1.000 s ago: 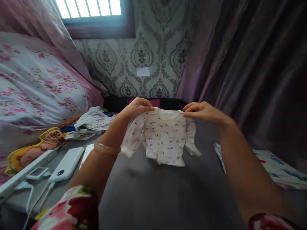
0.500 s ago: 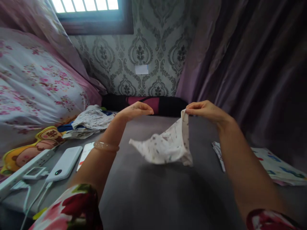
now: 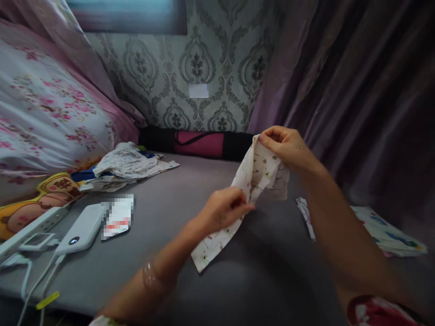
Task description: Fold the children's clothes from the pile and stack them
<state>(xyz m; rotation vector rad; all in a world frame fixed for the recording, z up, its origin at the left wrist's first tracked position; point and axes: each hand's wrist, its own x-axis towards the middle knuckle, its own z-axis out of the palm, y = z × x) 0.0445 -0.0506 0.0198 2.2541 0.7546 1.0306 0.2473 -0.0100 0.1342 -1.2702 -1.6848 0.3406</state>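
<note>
A small white garment (image 3: 263, 170) with a scattered print of little figures hangs in the air over the grey bed surface. My right hand (image 3: 280, 142) pinches its top edge between thumb and fingers. Lower down, my left hand (image 3: 226, 208) is closed with curled fingers at the middle of the cloth, slightly blurred by motion. One narrow end of the garment slants out below my left wrist, and another part drapes under my right hand.
Crumpled clothes (image 3: 125, 163) lie at the back left. Nearer are a phone (image 3: 118, 217), a white power bank (image 3: 81, 228), a power strip (image 3: 44, 226) and cables. Folded cloths (image 3: 387, 231) lie at the right. A black and pink roll (image 3: 200, 144) runs along the wall.
My left hand has moved down and right, from empty beside the garment to the cloth itself. My right hand has lifted slightly, still pinching. The garment now hangs slanted, and the view has tilted down.
</note>
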